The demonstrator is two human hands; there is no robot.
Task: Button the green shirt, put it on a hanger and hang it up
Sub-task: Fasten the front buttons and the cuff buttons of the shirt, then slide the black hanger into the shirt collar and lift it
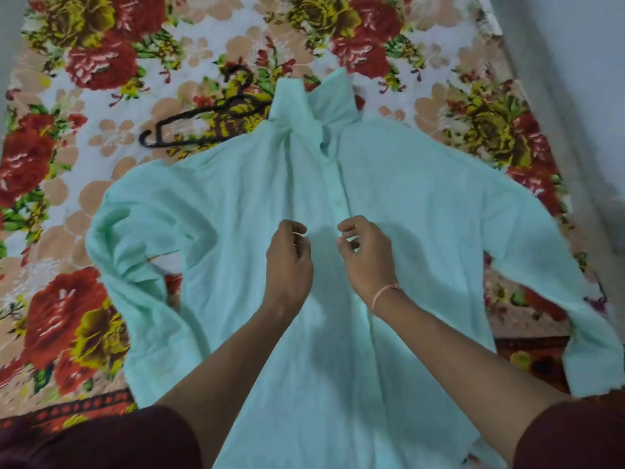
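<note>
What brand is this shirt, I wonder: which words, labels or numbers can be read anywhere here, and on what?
None: no readable text anywhere.
The green shirt shows no label or print, the black hanger no marking, and the bedsheet only flowers.
</note>
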